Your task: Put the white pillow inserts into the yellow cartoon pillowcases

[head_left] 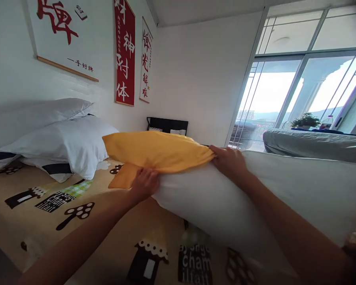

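Centrally, both hands grip the open edge of a yellow pillowcase (157,150) over a white pillow (255,194): left hand (144,183) beneath, right hand (229,161) above. Only the pillow's far end is covered; the case arguably needs pulling farther along, above the patterned bed (47,221).

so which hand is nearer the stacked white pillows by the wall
Left. The left hand grips the yellow pillowcase just right of the stacked white pillows; the right hand grips it farther right.
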{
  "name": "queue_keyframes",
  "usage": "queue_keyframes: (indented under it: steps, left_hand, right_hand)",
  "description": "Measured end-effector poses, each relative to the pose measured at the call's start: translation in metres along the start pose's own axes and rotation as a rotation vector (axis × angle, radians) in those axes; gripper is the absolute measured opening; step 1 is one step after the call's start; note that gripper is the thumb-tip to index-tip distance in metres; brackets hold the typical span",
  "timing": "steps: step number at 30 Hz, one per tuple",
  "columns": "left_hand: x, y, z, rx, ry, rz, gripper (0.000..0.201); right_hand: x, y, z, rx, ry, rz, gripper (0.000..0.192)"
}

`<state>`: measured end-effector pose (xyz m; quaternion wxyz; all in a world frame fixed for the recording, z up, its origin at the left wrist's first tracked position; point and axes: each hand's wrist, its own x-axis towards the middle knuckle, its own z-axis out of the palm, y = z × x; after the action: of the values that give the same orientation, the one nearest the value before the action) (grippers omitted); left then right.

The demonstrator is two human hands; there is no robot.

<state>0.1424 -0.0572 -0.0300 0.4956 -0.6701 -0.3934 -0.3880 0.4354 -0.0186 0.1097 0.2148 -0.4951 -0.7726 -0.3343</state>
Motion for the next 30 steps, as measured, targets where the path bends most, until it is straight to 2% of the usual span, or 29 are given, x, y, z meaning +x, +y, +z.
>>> queue_keyframes:
  steps: [3,5,7,9,15,20,25,30]
  left_hand:
    - [-0.013,-0.020,0.026,-0.022,-0.109,-0.319,0.004]
    - [-0.010,-0.028,0.046,-0.105,-0.212,-0.612,0.011]
    - [-0.001,-0.033,0.065,-0.228,-0.250,-0.876,0.017]
    - [0.009,-0.038,0.079,-0.323,-0.255,-1.013,0.021]
    - [0.035,-0.050,0.098,-0.309,-0.307,-1.058,0.022]
    - [0.046,-0.048,0.099,-0.229,-0.397,-1.174,0.033]
    - [0.031,-0.022,0.102,-0.358,-0.659,-1.296,0.026]
    - [0.014,0.022,0.110,-0.741,-1.005,-1.449,0.028]
  right_hand:
    - [0.015,0.011,-0.006,0.087,0.082,0.133,0.028]
    - [0.025,0.015,-0.008,0.157,0.172,0.201,0.030]
    - [0.033,0.019,-0.008,0.225,0.250,0.223,0.033]
    - [0.037,0.022,-0.006,0.303,0.303,0.218,0.035]
    - [0.040,0.028,0.000,0.442,0.362,0.247,0.022]
    - [0.041,0.034,-0.005,0.364,0.340,0.274,0.015]
    - [0.039,0.045,-0.011,0.220,0.371,0.384,0.020]
    - [0.037,0.036,-0.016,0.260,0.287,0.484,0.020]
